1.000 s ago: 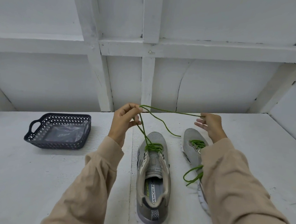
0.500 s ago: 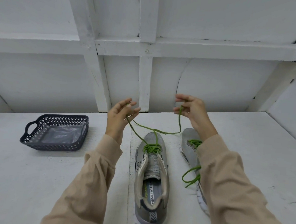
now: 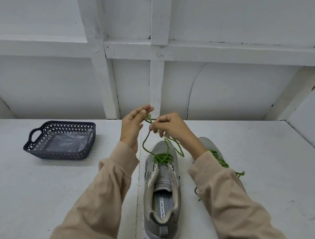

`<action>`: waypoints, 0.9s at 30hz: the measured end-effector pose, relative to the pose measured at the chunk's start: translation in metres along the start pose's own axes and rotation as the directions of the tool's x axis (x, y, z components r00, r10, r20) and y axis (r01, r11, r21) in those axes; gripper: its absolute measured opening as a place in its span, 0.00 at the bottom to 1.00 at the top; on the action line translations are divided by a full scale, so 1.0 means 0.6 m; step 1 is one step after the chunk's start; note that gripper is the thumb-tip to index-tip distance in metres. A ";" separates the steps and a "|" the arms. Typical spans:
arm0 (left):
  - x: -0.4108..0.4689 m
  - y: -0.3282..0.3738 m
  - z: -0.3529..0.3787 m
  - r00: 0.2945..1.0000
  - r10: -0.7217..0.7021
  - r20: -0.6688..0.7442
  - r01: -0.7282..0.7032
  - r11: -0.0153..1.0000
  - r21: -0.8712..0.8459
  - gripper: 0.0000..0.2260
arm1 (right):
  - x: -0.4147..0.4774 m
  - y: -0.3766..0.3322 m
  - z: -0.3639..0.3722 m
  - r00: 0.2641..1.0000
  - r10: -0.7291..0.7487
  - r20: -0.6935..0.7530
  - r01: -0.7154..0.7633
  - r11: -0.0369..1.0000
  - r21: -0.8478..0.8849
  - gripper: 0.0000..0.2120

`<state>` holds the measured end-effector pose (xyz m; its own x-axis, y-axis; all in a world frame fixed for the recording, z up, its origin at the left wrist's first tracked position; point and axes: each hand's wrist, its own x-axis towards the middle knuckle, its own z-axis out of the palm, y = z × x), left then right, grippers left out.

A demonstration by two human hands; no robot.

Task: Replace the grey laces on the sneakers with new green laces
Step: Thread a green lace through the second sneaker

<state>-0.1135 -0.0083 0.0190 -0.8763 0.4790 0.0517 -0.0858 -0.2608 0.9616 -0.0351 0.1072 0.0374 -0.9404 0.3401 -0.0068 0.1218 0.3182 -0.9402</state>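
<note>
From my feed, the fingers (image 3: 144, 110) of the left hand (image 3: 132, 125) are pinched together at their tips on one strand of the green lace (image 3: 144, 145), held up above the toe of the near sneaker (image 3: 161, 202). Just beside them, almost touching, the right hand (image 3: 171, 126) has its fingers (image 3: 153, 127) curled down around the other strand, knuckles toward me. So both hands are grasping the same lace, close together, in the air over the surface (image 3: 20, 184).

From the hands the two strands hang down in slack curves and meet in a bunch of green crossings over the eyelets nearest the toe. That sneaker is grey with a pale lining, stands flat on its sole with the heel toward me and the toe pointing at the wall (image 3: 228, 90), and lies between my two beige sleeves (image 3: 108, 186).

To its right, mostly hidden behind the right forearm, I see the second sneaker (image 3: 206, 143), also grey, with a second green lace (image 3: 222, 162) threaded on it and loose ends trailing onto the surface on either side of the sleeve.

Well apart on the left stands a dark perforated basket (image 3: 58, 155) with a handle cut-out, and a clear plastic bag (image 3: 66, 141) lies flat in its bottom. The wall behind is white-painted boards and battens.
</note>
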 end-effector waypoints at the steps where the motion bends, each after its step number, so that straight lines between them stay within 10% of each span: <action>1: 0.003 0.005 -0.005 0.999 0.005 -0.035 -0.005 1.000 0.010 0.08 | -0.003 0.005 -0.010 1.000 0.019 0.002 -0.019 0.999 -0.041 0.05; 12: 0.045 0.038 -0.042 0.957 0.032 -0.289 -0.095 0.974 -0.207 0.09 | -0.002 0.118 -0.075 0.931 0.335 -0.147 -0.360 0.771 -0.525 0.04; 27: 0.081 0.103 -0.103 0.828 0.132 -0.545 -0.369 0.860 -0.352 0.09 | 0.001 0.134 -0.046 0.910 0.389 -0.143 -0.332 0.479 -0.813 0.09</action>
<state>-0.1908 -0.0530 0.0640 -0.9953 -0.0945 0.0228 0.0824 -0.6963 0.7130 -0.0172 0.1574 -0.0287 -0.7630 0.5597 -0.3235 0.6289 0.7584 -0.1712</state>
